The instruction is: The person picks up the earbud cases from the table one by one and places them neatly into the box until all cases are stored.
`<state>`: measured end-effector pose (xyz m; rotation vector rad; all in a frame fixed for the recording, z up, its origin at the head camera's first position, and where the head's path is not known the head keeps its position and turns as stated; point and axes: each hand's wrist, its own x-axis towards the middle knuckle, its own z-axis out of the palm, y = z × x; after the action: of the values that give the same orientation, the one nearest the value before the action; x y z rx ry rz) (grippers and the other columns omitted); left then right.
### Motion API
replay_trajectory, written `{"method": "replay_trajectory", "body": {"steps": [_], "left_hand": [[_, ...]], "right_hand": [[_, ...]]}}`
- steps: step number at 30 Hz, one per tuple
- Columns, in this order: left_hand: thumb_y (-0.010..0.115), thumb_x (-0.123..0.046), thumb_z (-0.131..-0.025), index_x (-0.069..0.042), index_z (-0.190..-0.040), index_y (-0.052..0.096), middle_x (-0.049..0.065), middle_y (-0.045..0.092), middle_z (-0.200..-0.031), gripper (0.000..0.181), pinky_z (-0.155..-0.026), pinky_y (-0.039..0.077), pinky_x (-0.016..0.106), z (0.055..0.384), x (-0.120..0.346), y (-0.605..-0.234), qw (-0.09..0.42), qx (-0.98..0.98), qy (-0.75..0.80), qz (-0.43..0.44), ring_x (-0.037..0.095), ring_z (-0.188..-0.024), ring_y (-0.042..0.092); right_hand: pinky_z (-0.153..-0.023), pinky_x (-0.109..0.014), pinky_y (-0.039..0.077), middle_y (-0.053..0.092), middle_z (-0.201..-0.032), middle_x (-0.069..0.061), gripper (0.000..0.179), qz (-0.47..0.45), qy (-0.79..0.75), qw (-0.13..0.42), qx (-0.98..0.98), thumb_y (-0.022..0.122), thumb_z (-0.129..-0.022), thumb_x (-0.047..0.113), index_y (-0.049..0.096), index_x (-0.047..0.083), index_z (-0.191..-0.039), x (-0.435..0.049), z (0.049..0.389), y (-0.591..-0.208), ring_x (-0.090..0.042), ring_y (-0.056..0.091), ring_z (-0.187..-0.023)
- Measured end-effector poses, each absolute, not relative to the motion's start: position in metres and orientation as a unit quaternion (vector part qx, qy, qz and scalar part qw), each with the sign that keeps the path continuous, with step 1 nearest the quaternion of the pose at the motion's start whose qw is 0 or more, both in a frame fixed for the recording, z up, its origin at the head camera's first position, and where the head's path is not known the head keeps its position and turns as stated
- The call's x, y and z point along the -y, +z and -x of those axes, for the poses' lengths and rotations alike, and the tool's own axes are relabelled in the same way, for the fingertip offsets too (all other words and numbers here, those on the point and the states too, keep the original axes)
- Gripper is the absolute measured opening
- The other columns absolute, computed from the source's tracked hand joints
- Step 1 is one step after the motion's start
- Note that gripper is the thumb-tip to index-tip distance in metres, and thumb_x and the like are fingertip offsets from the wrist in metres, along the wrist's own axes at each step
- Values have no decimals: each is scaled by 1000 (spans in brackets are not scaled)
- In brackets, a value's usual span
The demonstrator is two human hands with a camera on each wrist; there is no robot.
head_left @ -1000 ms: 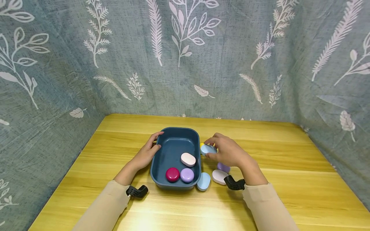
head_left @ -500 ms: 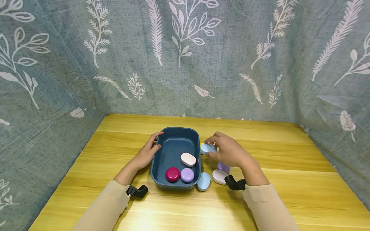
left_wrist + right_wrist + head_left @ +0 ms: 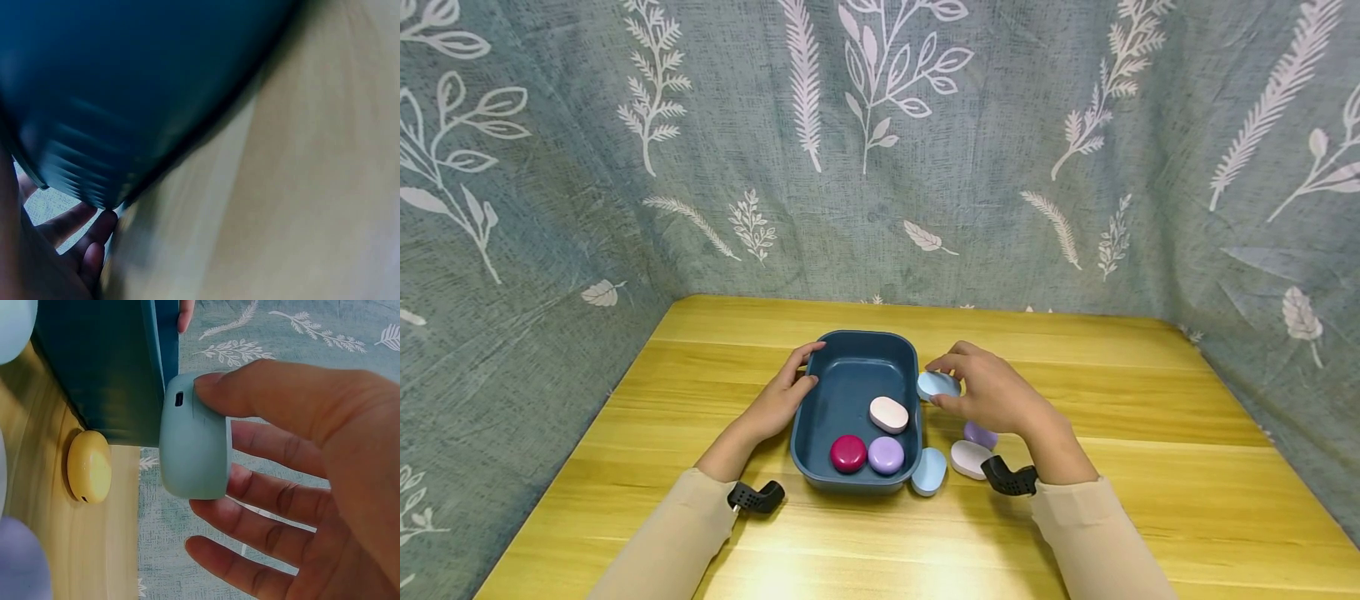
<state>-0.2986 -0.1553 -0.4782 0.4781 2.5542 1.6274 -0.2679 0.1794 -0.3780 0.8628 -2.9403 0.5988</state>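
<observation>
My right hand (image 3: 992, 387) pinches a light-blue oval plastic case (image 3: 195, 437) beside the right wall of a dark blue bin (image 3: 857, 485). The thumb lies on one face, near a small dark slot; the other fingers are behind it. At the bin's left side, my left hand (image 3: 778, 400) grips the wall, with its thumb at the rim and fingers (image 3: 94, 240) against the outside. Inside the bin lie a white oval case (image 3: 888, 414), a crimson round case (image 3: 847, 454) and a lilac round case (image 3: 886, 456).
By the bin's near right corner lies another light-blue case (image 3: 928, 472). A whitish oval case (image 3: 970, 459) and a lilac case (image 3: 981, 434) lie under the right wrist. In the right wrist view, a yellow case (image 3: 89, 467) stands by the bin. A patterned curtain (image 3: 880, 208) encloses the wooden table (image 3: 1150, 500).
My right hand has shifted slightly left with the light-blue case, closer to the bin's rim. The yellow edge seen behind it in the head view is now hidden. The left hand stays put.
</observation>
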Motion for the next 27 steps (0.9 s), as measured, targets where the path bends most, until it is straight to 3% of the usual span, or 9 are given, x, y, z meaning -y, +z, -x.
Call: {"method": "replay_trajectory", "body": {"steps": [27], "left_hand": [[41, -27, -103, -43, -147, 27, 5, 29, -153, 49, -112, 29, 56, 299, 156, -479, 41, -831, 533, -155, 29, -140, 33]], "right_hand": [[-82, -30, 48, 58, -107, 10, 32, -309, 214, 42, 926, 73, -86, 31, 67, 24, -116, -169, 263, -378, -8, 55, -92]]}}
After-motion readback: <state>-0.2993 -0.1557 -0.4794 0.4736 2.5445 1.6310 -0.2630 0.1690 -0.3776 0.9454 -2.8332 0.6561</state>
